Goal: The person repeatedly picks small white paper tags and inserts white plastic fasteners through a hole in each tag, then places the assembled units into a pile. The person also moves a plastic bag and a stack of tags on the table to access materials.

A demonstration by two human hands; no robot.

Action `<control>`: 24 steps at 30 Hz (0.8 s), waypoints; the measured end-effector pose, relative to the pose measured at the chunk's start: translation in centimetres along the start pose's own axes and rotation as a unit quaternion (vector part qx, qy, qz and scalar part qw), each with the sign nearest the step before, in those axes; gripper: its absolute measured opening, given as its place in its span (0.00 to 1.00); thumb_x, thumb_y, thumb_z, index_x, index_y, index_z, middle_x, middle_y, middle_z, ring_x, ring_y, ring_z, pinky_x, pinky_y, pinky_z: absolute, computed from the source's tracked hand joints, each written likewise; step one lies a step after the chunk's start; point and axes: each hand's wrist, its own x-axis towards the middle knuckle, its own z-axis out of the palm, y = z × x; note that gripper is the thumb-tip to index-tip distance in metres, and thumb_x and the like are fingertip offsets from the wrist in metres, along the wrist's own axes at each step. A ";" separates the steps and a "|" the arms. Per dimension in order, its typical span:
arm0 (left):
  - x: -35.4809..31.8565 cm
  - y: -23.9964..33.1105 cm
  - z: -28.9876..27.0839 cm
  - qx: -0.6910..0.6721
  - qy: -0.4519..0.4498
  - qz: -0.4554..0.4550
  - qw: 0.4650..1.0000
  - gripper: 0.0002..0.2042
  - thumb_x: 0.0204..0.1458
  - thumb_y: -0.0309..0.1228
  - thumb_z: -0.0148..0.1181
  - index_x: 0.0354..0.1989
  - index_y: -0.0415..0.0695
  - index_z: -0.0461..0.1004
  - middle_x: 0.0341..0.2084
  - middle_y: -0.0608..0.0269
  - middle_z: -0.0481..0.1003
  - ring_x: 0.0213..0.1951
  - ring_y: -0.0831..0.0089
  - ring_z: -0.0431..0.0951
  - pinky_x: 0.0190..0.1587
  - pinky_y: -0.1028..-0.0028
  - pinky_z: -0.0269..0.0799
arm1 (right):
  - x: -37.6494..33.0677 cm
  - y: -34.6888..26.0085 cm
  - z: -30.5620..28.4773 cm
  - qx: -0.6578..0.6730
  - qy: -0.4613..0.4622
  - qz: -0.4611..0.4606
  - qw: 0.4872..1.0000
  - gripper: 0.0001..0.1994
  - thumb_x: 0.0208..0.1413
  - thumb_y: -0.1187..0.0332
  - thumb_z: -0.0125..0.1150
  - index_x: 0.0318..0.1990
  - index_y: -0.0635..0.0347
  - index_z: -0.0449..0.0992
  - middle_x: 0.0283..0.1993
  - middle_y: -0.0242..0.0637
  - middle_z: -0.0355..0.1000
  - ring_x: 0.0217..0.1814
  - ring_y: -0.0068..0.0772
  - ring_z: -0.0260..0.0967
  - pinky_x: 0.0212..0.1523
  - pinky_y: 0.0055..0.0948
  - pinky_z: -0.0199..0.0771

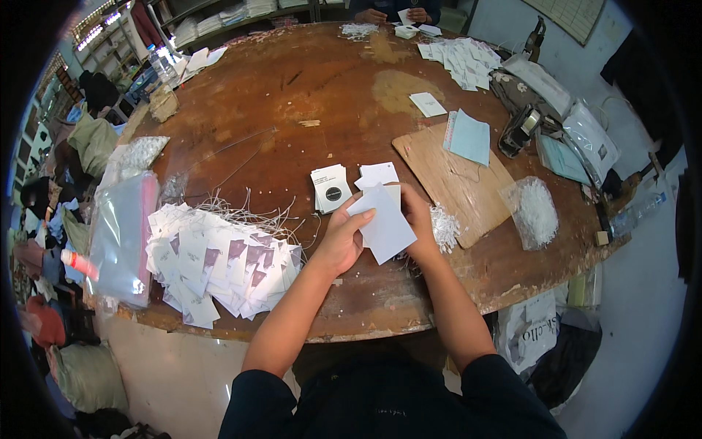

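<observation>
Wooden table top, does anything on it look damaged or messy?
Yes. The round brown wooden table has pale worn patches near its far side and a chipped near edge. Loose white strings straggle beside the heap of white paper tags.

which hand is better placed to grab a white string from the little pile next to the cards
Right. The right hand sits directly beside the small pile of white strings, nearly touching it, while the left hand is on the far side of the white card both hands hold.
</observation>
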 end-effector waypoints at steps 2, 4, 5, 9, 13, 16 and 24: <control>0.1 0.1 -0.1 -0.019 -0.014 0.008 1.000 0.24 0.56 0.25 0.57 0.62 0.38 0.61 0.49 0.60 0.73 0.50 0.74 0.76 0.53 0.71 0.75 | 0.1 0.2 -0.1 -0.003 0.087 0.052 0.995 0.12 0.54 0.77 0.62 0.46 0.63 0.74 0.37 0.36 0.77 0.37 0.25 0.73 0.36 0.26 0.72; 0.1 -0.1 -0.2 0.000 -0.018 -0.024 1.000 0.24 0.55 0.24 0.55 0.62 0.37 0.61 0.49 0.60 0.74 0.50 0.72 0.77 0.54 0.70 0.75 | 0.2 0.1 0.0 -0.010 0.145 0.055 0.988 0.15 0.50 0.78 0.65 0.47 0.62 0.75 0.35 0.37 0.77 0.35 0.28 0.74 0.36 0.26 0.73; 0.0 -0.2 -0.2 0.008 -0.023 -0.038 0.999 0.24 0.55 0.23 0.55 0.62 0.37 0.61 0.49 0.59 0.74 0.50 0.72 0.77 0.54 0.69 0.74 | 0.2 0.0 0.0 -0.050 0.119 0.004 0.992 0.15 0.50 0.78 0.64 0.48 0.62 0.74 0.36 0.36 0.77 0.36 0.29 0.74 0.37 0.26 0.73; 0.0 -0.9 0.2 -0.018 -0.036 -0.046 0.998 0.24 0.55 0.25 0.55 0.62 0.37 0.62 0.48 0.59 0.74 0.49 0.71 0.77 0.54 0.68 0.75 | 0.5 -0.6 0.2 -0.156 0.080 -0.142 0.974 0.19 0.47 0.78 0.64 0.49 0.60 0.75 0.34 0.36 0.76 0.31 0.35 0.73 0.36 0.29 0.74; 0.1 -0.7 0.2 -0.035 -0.007 -0.008 0.999 0.23 0.55 0.25 0.54 0.61 0.38 0.62 0.49 0.59 0.74 0.49 0.71 0.78 0.54 0.67 0.76 | 0.5 -0.6 -0.1 -0.150 0.045 -0.078 0.985 0.20 0.45 0.76 0.64 0.49 0.62 0.74 0.31 0.41 0.73 0.31 0.39 0.72 0.34 0.31 0.72; 0.3 -0.1 -0.2 -0.045 0.004 0.003 0.999 0.24 0.56 0.25 0.54 0.62 0.39 0.61 0.49 0.60 0.74 0.49 0.70 0.78 0.53 0.67 0.77 | 0.4 -0.3 -0.7 -0.145 -0.048 -0.029 0.988 0.15 0.48 0.73 0.64 0.45 0.65 0.75 0.29 0.44 0.72 0.29 0.39 0.71 0.33 0.32 0.70; 0.4 2.0 -1.1 -0.008 0.052 0.125 0.991 0.21 0.58 0.26 0.54 0.61 0.39 0.62 0.49 0.60 0.73 0.50 0.71 0.76 0.53 0.68 0.76 | 1.2 -0.1 -4.1 -0.179 -0.024 0.095 0.979 0.12 0.62 0.66 0.58 0.35 0.68 0.75 0.25 0.42 0.71 0.26 0.30 0.64 0.29 0.30 0.65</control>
